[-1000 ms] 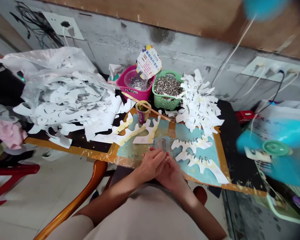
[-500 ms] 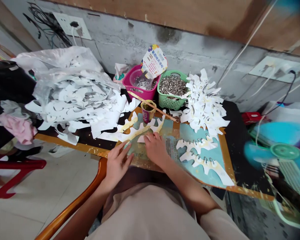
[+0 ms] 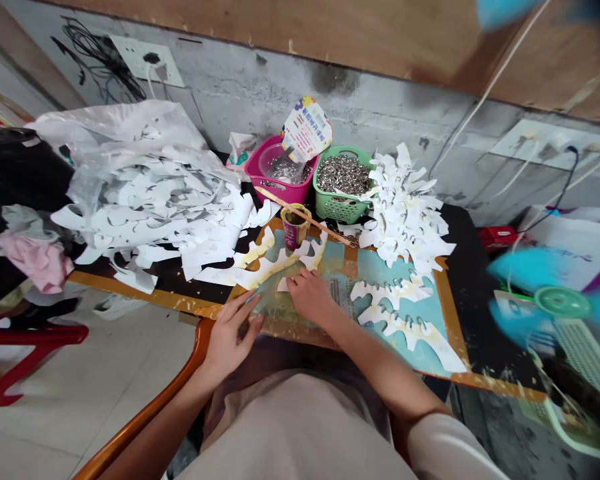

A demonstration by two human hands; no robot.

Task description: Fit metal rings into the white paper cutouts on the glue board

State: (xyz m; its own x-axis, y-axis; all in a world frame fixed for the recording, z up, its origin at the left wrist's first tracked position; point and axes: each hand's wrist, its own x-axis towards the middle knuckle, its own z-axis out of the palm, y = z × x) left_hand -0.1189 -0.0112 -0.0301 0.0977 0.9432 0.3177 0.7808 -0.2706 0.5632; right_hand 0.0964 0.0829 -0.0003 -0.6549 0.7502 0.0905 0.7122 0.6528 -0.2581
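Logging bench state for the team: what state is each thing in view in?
Left hand: open, fingers spread.
Right hand: palm down, fingertips at the cutout.
White paper cutout: lying flat.
Green basket: full of metal rings.
Pink basket: holding a clear bowl with rings in it.
Paper cup: upright, dark contents.
Wooden stick: lying across the cup.
Blue fan: blades spinning.
Wall socket: plugged in.

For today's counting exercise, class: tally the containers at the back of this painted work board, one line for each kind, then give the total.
Pink plastic basket: 1
Green slotted plastic basket: 1
Clear plastic tub: 1
Small round yellow-rimmed pot: 1
Total: 4
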